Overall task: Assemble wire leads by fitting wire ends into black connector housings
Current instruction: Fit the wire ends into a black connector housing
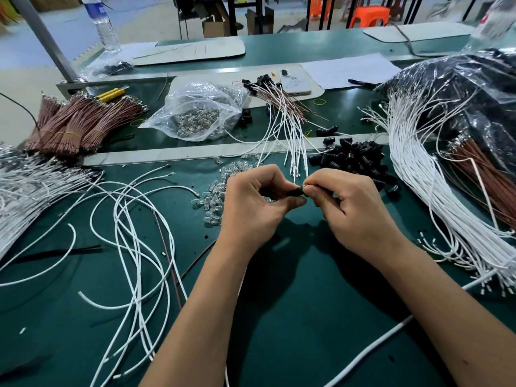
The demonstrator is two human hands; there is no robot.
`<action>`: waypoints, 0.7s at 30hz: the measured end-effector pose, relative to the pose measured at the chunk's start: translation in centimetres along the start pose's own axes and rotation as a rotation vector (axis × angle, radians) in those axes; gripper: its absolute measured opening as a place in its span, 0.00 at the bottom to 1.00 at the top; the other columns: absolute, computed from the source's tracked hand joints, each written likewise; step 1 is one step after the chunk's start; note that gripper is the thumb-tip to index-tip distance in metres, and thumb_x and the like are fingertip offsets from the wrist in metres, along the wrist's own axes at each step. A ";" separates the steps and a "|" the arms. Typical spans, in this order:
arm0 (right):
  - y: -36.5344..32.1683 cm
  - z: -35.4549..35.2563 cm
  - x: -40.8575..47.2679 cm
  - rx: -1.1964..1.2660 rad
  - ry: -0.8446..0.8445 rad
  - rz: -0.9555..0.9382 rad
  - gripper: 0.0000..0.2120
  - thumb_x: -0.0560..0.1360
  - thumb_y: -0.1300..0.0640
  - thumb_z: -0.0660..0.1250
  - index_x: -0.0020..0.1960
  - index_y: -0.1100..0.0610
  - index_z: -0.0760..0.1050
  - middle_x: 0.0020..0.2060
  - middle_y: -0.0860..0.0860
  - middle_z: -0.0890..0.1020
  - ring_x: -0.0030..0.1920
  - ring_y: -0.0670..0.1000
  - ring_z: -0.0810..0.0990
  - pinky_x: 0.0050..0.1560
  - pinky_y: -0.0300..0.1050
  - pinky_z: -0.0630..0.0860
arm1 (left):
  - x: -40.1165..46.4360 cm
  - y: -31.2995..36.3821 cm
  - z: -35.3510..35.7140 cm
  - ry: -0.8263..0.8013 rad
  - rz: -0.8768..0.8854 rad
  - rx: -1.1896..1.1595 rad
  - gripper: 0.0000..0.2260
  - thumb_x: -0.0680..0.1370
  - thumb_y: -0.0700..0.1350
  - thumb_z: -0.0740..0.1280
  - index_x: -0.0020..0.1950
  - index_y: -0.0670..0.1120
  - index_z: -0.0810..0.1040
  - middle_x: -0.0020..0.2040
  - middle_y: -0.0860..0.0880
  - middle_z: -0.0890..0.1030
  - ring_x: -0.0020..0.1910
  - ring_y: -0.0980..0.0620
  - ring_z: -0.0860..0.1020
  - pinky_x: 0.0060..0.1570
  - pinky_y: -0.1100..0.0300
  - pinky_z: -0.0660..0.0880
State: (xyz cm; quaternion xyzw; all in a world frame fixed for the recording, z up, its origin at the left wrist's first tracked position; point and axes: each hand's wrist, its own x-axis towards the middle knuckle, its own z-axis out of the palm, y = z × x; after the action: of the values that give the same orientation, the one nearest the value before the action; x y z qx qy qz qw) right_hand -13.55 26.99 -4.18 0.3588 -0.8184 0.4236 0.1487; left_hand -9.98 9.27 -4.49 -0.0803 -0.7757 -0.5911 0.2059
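Above the green tabletop (293,303), the left hand (251,208) pinches a black connector housing (296,191) between thumb and curled fingers, while the right hand (354,208) pinches a small metal wire end (305,186) right at the housing's mouth; whether it is seated cannot be told. A heap of black housings (354,157) lies just beyond the right hand, clear glass bulbs (215,196) lie beside the left hand, and loose white wires (134,233) sprawl to the left.
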 end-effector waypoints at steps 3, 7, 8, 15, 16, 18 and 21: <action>0.0 -0.1 0.0 0.002 -0.002 -0.006 0.10 0.82 0.59 0.66 0.45 0.62 0.79 0.37 0.51 0.79 0.38 0.51 0.75 0.41 0.41 0.71 | 0.0 -0.1 0.1 0.000 -0.009 -0.027 0.10 0.66 0.35 0.82 0.38 0.42 0.82 0.36 0.48 0.85 0.35 0.53 0.81 0.38 0.57 0.79; 0.2 -0.3 0.1 0.015 -0.044 -0.002 0.12 0.83 0.58 0.65 0.43 0.63 0.78 0.33 0.51 0.75 0.36 0.51 0.71 0.38 0.44 0.69 | -0.1 -0.1 0.0 -0.017 -0.039 -0.075 0.11 0.66 0.33 0.81 0.38 0.44 0.82 0.35 0.48 0.85 0.35 0.54 0.81 0.38 0.62 0.76; 0.3 -0.4 0.1 0.009 -0.057 -0.006 0.13 0.83 0.57 0.65 0.42 0.64 0.77 0.33 0.51 0.75 0.35 0.51 0.71 0.37 0.45 0.69 | -0.1 0.0 0.0 -0.024 -0.045 -0.088 0.11 0.66 0.33 0.81 0.37 0.44 0.82 0.35 0.49 0.84 0.35 0.55 0.81 0.38 0.63 0.76; 0.3 -0.5 0.1 -0.012 -0.107 -0.048 0.15 0.84 0.56 0.64 0.42 0.65 0.76 0.34 0.51 0.74 0.37 0.53 0.72 0.39 0.45 0.69 | -0.1 0.0 -0.6 -0.111 -0.113 -0.152 0.12 0.66 0.29 0.79 0.37 0.43 0.81 0.36 0.48 0.85 0.35 0.56 0.81 0.38 0.65 0.76; 0.2 -0.6 0.2 -0.015 -0.107 -0.047 0.16 0.84 0.56 0.64 0.42 0.65 0.76 0.34 0.51 0.74 0.37 0.53 0.72 0.39 0.45 0.69 | -0.1 0.0 -0.6 -0.114 -0.118 -0.149 0.12 0.67 0.29 0.79 0.37 0.42 0.80 0.36 0.48 0.85 0.34 0.57 0.81 0.38 0.65 0.76; 0.1 -0.6 0.0 -0.031 -0.112 -0.042 0.15 0.84 0.57 0.64 0.42 0.64 0.76 0.34 0.52 0.74 0.37 0.53 0.72 0.39 0.49 0.70 | 0.0 0.1 -0.5 -0.126 -0.126 -0.135 0.11 0.68 0.30 0.79 0.38 0.43 0.80 0.36 0.48 0.85 0.34 0.56 0.81 0.38 0.64 0.76; -0.1 -0.5 -0.2 -0.067 -0.100 -0.033 0.12 0.84 0.59 0.65 0.44 0.63 0.77 0.35 0.52 0.76 0.38 0.54 0.74 0.41 0.54 0.71 | 0.1 0.1 -0.4 -0.155 -0.123 -0.065 0.09 0.69 0.33 0.79 0.44 0.43 0.84 0.38 0.47 0.86 0.36 0.52 0.83 0.39 0.58 0.79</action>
State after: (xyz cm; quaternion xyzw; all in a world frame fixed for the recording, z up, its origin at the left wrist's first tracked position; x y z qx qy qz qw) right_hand -13.36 27.39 -3.95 0.3879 -0.8324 0.3749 0.1268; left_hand -9.96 8.87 -4.22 -0.0846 -0.7731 -0.6196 0.1060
